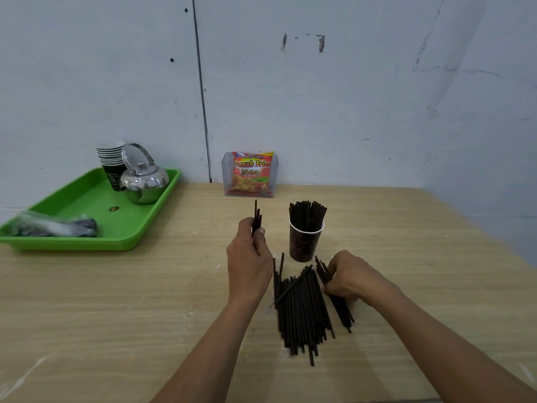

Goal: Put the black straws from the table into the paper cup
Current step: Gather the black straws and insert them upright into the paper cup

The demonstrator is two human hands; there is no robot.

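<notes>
Several black straws (pixel 257 218) are held upright in the left hand (pixel 250 251), pinched between the thumb and curled fingers, so their long axis is pretty much vertical and the tips poke up above the knuckles. Just right of that hand, and beyond the right hand (pixel 353 279), the paper cup (pixel 305 242) is stood on the table (pixel 116 315), already stuffed with standing straws (pixel 307 212) that fan out a bit past the rim. Between the two hands a loose pile (pixel 302 312) is laid flat, lengthwise away from the person, far ends aimed roughly at the cup, with one straw crossed diagonally on top. A smaller bunch (pixel 341 308) is gripped by the right hand's curled fingers, kept low at the table and angled away and slightly left. Way off to the left of the left hand, a green tray (pixel 87 199) with a kettle (pixel 145 181) and stacked cups (pixel 112 158) can be seen.
</notes>
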